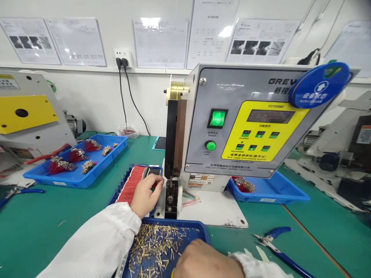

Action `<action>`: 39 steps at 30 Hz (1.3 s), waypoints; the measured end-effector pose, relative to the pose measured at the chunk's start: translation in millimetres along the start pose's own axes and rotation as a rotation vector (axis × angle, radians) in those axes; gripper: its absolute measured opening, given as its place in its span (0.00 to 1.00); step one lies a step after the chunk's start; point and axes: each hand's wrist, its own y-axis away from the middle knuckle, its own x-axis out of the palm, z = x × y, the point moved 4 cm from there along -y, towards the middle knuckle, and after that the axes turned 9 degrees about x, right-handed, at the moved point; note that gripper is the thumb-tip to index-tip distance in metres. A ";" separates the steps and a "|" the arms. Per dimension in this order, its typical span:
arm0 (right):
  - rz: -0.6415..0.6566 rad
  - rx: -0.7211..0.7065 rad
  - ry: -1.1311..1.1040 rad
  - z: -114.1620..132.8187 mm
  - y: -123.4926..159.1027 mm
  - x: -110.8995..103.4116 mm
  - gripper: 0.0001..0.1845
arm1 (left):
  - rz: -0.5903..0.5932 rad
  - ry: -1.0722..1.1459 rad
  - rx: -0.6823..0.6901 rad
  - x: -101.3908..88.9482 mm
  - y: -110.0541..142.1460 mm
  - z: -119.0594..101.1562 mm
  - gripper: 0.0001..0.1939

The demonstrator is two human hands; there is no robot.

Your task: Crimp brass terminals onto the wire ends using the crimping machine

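Head view shows two bare hands at a green bench [58,216]. The left hand [146,195] is curled, right by the front of a grey and yellow crimping machine [232,116] and above a blue tray of red wires [136,167]. The right hand [207,260] is half closed over a blue tray of many small brass pins [174,222]. I cannot tell if either hand holds anything. Two more blue trays with red wire bunches [66,181] [269,197] and two blue-handled pliers [20,192] [278,243] sit on the bench.

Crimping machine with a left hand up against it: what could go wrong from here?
The left hand sits right beside the crimping die of the crimping machine, so its fingers could get pinched if the machine cycles. The right hand is over the blue tray of loose brass terminals, which could be knocked and spill.
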 end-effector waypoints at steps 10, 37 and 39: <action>-0.282 0.244 0.033 -8.6 -0.3 -9.2 0.18 | -0.008 -0.013 0.003 0.0 0.1 -0.8 0.08; -0.371 0.252 -0.076 -12.7 -4.0 -5.0 0.09 | 0.000 0.000 -0.007 -0.8 -0.3 -1.6 0.08; -0.370 0.250 -0.062 -11.7 -7.0 -1.9 0.07 | 0.006 0.004 -0.017 -0.5 0.0 -1.7 0.08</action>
